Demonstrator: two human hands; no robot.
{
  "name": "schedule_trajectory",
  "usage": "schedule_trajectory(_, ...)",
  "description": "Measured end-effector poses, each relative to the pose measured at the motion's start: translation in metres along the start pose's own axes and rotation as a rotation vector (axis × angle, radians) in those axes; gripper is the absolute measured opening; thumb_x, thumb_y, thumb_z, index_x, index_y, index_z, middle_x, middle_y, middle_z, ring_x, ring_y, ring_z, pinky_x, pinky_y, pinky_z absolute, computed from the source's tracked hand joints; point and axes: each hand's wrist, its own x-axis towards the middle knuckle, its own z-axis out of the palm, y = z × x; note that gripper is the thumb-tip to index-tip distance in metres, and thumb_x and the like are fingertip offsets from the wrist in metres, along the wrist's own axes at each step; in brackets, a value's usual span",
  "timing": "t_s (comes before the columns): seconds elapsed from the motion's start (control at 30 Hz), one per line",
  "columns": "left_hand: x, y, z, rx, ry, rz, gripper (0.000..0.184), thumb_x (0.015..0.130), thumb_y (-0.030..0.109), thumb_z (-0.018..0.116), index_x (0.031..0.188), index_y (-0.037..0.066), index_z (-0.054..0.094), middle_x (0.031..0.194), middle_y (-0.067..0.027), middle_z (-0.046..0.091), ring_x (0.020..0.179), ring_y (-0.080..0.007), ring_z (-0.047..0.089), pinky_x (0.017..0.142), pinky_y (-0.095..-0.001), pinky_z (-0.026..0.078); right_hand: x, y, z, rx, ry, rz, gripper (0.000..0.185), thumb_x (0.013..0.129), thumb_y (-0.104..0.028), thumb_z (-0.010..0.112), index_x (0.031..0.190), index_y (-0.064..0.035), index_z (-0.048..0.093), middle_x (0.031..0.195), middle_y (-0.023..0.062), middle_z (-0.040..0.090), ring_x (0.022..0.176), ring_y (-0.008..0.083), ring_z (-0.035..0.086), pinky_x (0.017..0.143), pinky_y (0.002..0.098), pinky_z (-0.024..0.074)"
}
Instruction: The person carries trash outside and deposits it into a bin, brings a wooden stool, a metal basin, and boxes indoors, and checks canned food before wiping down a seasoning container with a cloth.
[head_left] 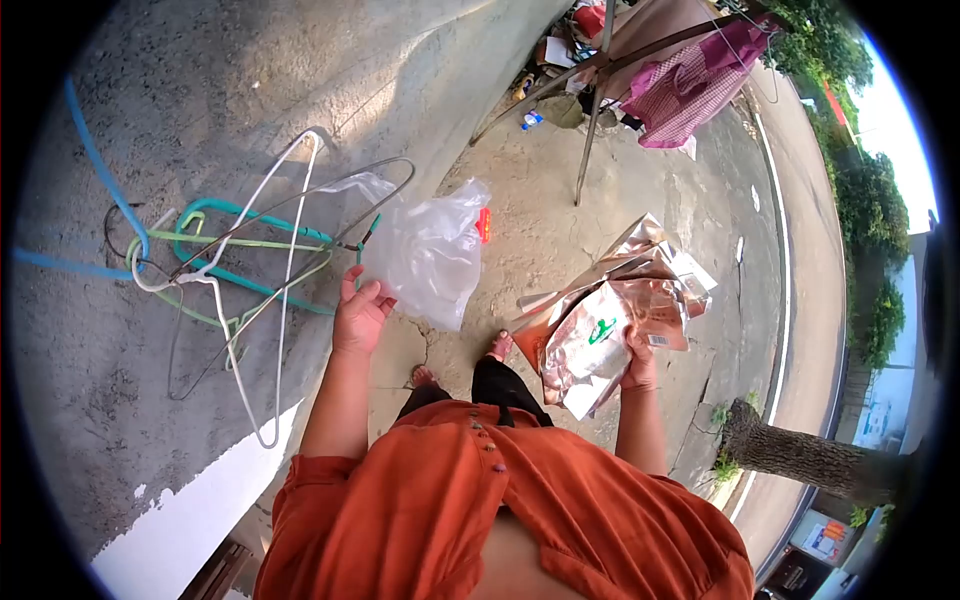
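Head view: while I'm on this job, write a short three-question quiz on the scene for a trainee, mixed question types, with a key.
1. Which holds the foil packaging?
A) left hand
B) right hand
C) neither hand

2. True or false: in this view, the clear plastic bag appears between the hangers and the foil packaging.

3. Fill in: the printed mark on the foil packaging is ____ in colour.

Key: 1. B; 2. true; 3. green.

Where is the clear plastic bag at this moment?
In the head view, the plastic bag is left of centre, beside the left hand, near the hangers.
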Motion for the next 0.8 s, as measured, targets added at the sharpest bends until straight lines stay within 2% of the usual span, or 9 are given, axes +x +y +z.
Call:
schedule_trajectory(0.03,-0.003,-0.002,0.004,0.011,0.026,-0.019,0.059,0.082,0.005,0.066,0.133,0.018,0.041,0.106,-0.0055,0.060,0.097,-0.0200,0.059,0.089,-0.0421,0.046,-0.005,-0.003,-0.002,0.000,0.057,-0.015,0.030,0.077,-0.019,0.078,0.101,-0.0109,0.063,0.098,-0.0021,0.064,0.094,0.0152,0.059,0.091,0.0329,0.0465)
schedule_trajectory(0.2,0.015,-0.042,-0.022,0.311,0.043,-0.222,0.069,0.080,0.001,0.067,0.141,0.003,0.036,0.106,-0.0067,0.060,0.087,-0.0181,0.060,0.074,-0.0345,0.051,0.004,-0.027,-0.080,0.058,0.099,-0.146,0.024,0.075,-0.014,0.076,0.093,-0.0129,0.059,0.088,-0.0048,0.057,0.087,0.0122,0.056,0.088,0.0297,0.0453)
schedule_trajectory(0.3,0.024,-0.080,-0.019,0.451,0.135,-0.280,0.069,0.081,0.006,0.072,0.140,0.000,0.037,0.100,-0.0067,0.062,0.082,-0.0185,0.062,0.067,-0.0347,0.052,0.018,-0.046,-0.144,0.174,0.254,-0.202,0.027,0.079,-0.013,0.074,0.103,-0.0104,0.061,0.100,-0.0004,0.062,0.100,0.0173,0.060,0.093,0.0363,0.0483)
schedule_trajectory(0.33,0.025,-0.091,0.000,0.473,0.112,-0.283,0.069,0.081,0.006,0.072,0.140,0.000,0.037,0.100,-0.0067,0.062,0.082,-0.0185,0.062,0.067,-0.0347,0.052,0.020,-0.053,-0.161,0.219,0.277,-0.249,0.030,0.081,-0.014,0.074,0.107,-0.0094,0.062,0.108,0.0027,0.063,0.105,0.0204,0.060,0.096,0.0387,0.0485)
schedule_trajectory(0.4,0.028,-0.116,0.040,0.523,0.307,-0.266,0.065,0.081,0.017,0.076,0.133,0.000,0.042,0.101,-0.0067,0.063,0.085,-0.0191,0.063,0.068,-0.0354,0.053,0.022,-0.072,-0.197,0.287,0.288,-0.286,0.030,0.081,-0.014,0.075,0.108,-0.0091,0.062,0.110,0.0034,0.063,0.105,0.0206,0.060,0.096,0.0391,0.0487)
schedule_trajectory(0.57,0.083,-0.166,0.113,0.623,0.128,-0.296,0.070,0.080,0.028,0.079,0.132,-0.002,0.043,0.110,-0.0103,0.063,0.093,-0.0217,0.063,0.073,-0.0373,0.053,0.037,-0.132,-0.231,0.433,0.316,-0.342,0.026,0.083,-0.017,0.074,0.105,-0.0093,0.062,0.105,0.0052,0.066,0.099,0.0209,0.063,0.092,0.0386,0.0516)
schedule_trajectory(0.67,0.118,-0.188,0.166,0.780,0.160,-0.243,0.065,0.080,0.022,0.077,0.130,-0.005,0.047,0.108,-0.0116,0.064,0.092,-0.0216,0.064,0.078,-0.0350,0.052,0.062,-0.160,-0.240,0.502,0.357,-0.417,0.017,0.086,-0.015,0.071,0.100,-0.0098,0.062,0.102,0.0044,0.067,0.097,0.0200,0.064,0.090,0.0378,0.0528)
schedule_trajectory(0.73,0.131,-0.199,0.204,0.807,0.017,-0.155,0.028,0.082,0.014,0.070,0.106,0.001,0.064,0.098,-0.0083,0.067,0.089,-0.0206,0.064,0.077,-0.0339,0.051,0.087,-0.179,-0.241,0.525,0.369,-0.433,0.017,0.087,-0.014,0.070,0.101,-0.0086,0.062,0.103,0.0052,0.067,0.097,0.0203,0.064,0.090,0.0378,0.0527)
schedule_trajectory(0.8,0.155,-0.215,0.228,0.874,-0.007,-0.132,0.030,0.079,0.010,0.069,0.107,0.000,0.065,0.098,-0.0077,0.067,0.088,-0.0198,0.063,0.078,-0.0321,0.050,0.121,-0.189,-0.262,0.560,0.408,-0.435,0.018,0.087,-0.014,0.070,0.102,-0.0083,0.062,0.103,0.0059,0.067,0.097,0.0207,0.064,0.090,0.0376,0.0526)
